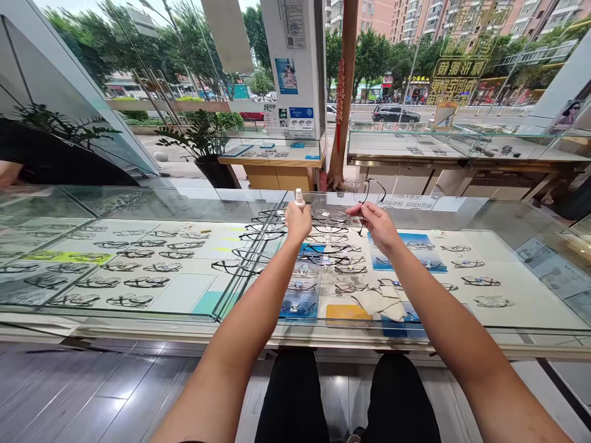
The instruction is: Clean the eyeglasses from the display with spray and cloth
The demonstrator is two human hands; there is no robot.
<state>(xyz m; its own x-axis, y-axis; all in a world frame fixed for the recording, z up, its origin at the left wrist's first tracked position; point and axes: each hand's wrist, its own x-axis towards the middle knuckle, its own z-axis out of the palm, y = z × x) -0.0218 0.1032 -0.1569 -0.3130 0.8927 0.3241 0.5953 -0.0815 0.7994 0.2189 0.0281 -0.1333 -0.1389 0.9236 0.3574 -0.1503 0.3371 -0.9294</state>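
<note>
My left hand (298, 220) is wrapped round a small spray bottle (299, 197), its white nozzle sticking up above my fingers. To its right, my right hand (376, 224) pinches a thin-framed pair of eyeglasses (370, 192) between thumb and fingers, held up over the glass counter. A crumpled cream cloth (379, 303) lies near the counter's front edge, below my right hand. Several rows of eyeglasses (330, 249) show beneath and around both hands.
The glass display counter (184, 315) spans the view, with more eyeglasses (148, 282) at left. Behind it are a potted plant (203, 144), a wooden post (340, 92) and further display cases (401, 151). Part of a person in black (60, 154) shows at far left.
</note>
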